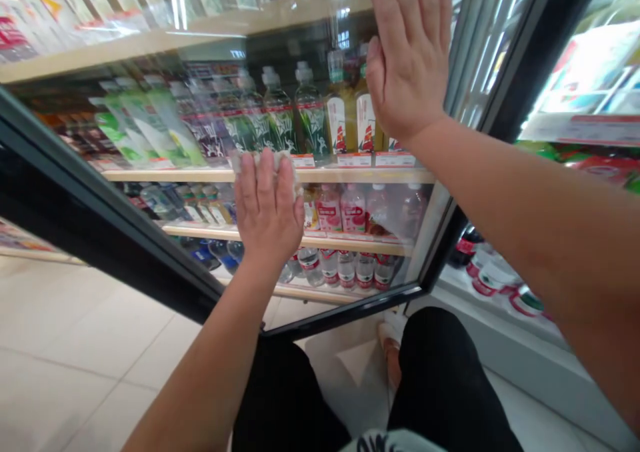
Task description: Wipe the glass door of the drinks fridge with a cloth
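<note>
A glass door (345,314) with a black frame stands swung open in front of me. My left hand (267,205) lies flat against the pane, fingers stretched, pressing a pale crumpled cloth (241,161) to it. Only the cloth's edges show around the fingertips; the palm covers the rest. Higher up and to the right, my right hand (410,59) rests on the same glass with fingers extended and nothing visible in it. Its fingertips reach the top edge of the view. Bottles (280,109) on shelves appear in the pane behind both hands.
The black door post (150,239) runs diagonally at left. An open cooler section (565,129) with packaged goods and bottles stands at right, with a pale base ledge (505,332). My legs (445,379) are close below the door, over tiled floor (90,345).
</note>
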`<state>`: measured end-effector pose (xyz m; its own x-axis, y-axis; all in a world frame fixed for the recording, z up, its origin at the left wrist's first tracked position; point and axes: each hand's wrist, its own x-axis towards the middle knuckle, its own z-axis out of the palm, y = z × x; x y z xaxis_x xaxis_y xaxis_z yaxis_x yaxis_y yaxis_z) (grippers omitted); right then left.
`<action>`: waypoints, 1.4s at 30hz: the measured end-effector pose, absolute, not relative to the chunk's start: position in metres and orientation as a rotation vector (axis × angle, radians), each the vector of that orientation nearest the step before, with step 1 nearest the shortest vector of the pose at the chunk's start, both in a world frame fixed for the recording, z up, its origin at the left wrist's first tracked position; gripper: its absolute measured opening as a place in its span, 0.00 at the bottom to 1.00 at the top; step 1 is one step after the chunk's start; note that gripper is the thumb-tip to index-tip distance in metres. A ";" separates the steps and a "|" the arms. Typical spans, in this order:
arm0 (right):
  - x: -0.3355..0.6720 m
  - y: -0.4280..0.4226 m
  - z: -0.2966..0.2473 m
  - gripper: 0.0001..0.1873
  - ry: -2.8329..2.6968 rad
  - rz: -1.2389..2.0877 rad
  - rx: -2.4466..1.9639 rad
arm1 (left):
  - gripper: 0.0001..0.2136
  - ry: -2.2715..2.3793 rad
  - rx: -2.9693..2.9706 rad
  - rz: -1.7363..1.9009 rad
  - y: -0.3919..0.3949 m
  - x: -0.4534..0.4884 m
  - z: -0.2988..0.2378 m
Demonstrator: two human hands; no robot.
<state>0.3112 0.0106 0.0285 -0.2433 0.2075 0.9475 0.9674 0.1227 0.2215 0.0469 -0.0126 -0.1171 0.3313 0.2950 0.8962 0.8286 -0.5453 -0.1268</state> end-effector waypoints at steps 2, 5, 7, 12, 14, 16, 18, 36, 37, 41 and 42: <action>0.311 0.010 0.025 0.32 -1.593 -1.198 -1.168 | 0.30 -1.037 -2.062 -1.187 -0.014 0.051 -0.097; 0.310 0.005 0.020 0.29 -1.598 -1.179 -1.155 | 0.31 -1.091 -2.107 -1.281 -0.019 0.066 -0.054; 0.310 0.002 0.018 0.28 -1.583 -1.178 -1.135 | 0.32 -1.099 -2.114 -1.310 -0.023 0.083 -0.033; 0.311 0.001 0.015 0.29 -1.533 -1.245 -1.070 | 0.32 -1.067 -2.161 -1.154 -0.030 0.112 -0.045; 0.311 0.001 0.015 0.29 -1.539 -1.252 -1.062 | 0.32 -1.043 -2.196 -1.107 -0.025 0.103 -0.054; 0.312 0.001 0.015 0.30 -1.547 -1.237 -1.070 | 0.34 -1.041 -2.138 -1.112 -0.013 0.079 -0.051; 0.312 0.002 0.015 0.31 -1.555 -1.222 -1.080 | 0.39 -1.061 -1.969 -1.183 0.000 0.048 -0.038; 0.309 0.001 0.012 0.29 -1.522 -1.202 -1.088 | 0.38 -1.201 -1.915 -1.416 -0.023 0.009 -0.058; 0.309 0.001 0.012 0.29 -1.528 -1.196 -1.083 | 0.37 -1.197 -1.901 -1.421 -0.022 0.014 -0.052; 0.309 0.000 0.012 0.30 -1.514 -1.215 -1.093 | 0.33 -1.167 -1.916 -1.413 -0.019 0.039 -0.051; 0.309 0.000 0.012 0.30 -1.513 -1.215 -1.093 | 0.32 -1.153 -1.943 -1.397 -0.018 0.045 -0.055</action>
<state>0.3091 0.0003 0.0121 -0.2219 0.1047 0.9694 0.9691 0.1331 0.2075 0.0452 -0.0184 -0.0548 0.1235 0.3533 0.9273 0.8436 -0.5295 0.0894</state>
